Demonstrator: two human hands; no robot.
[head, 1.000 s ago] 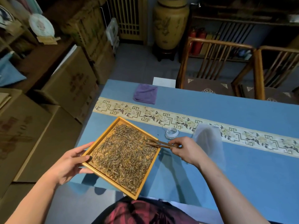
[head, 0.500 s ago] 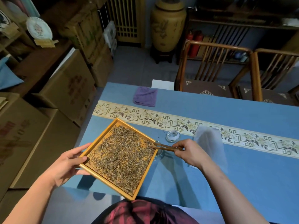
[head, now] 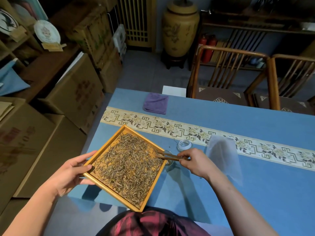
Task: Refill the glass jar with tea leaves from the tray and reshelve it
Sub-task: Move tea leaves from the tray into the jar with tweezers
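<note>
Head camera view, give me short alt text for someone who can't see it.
A person's left hand tilts a wooden tray of tea leaves while the right hand uses wooden tongs to push leaves toward a glass jar on a blue table. The jar's lid lies nearby.

The bench [head: 255, 193] is covered in blue cloth, with a cream band [head: 187, 132] of dark key-pattern and flowers running across it from left to right. A folded purple cloth [head: 155, 105] lies near the far edge. A small glass lid [head: 184, 145] sits just below the band, and a clear glass jar [head: 168, 165] stands nearer, partly hidden by the tray's edge. A translucent plastic bag [head: 223, 157] lies to the right, overlapping the band.
</note>
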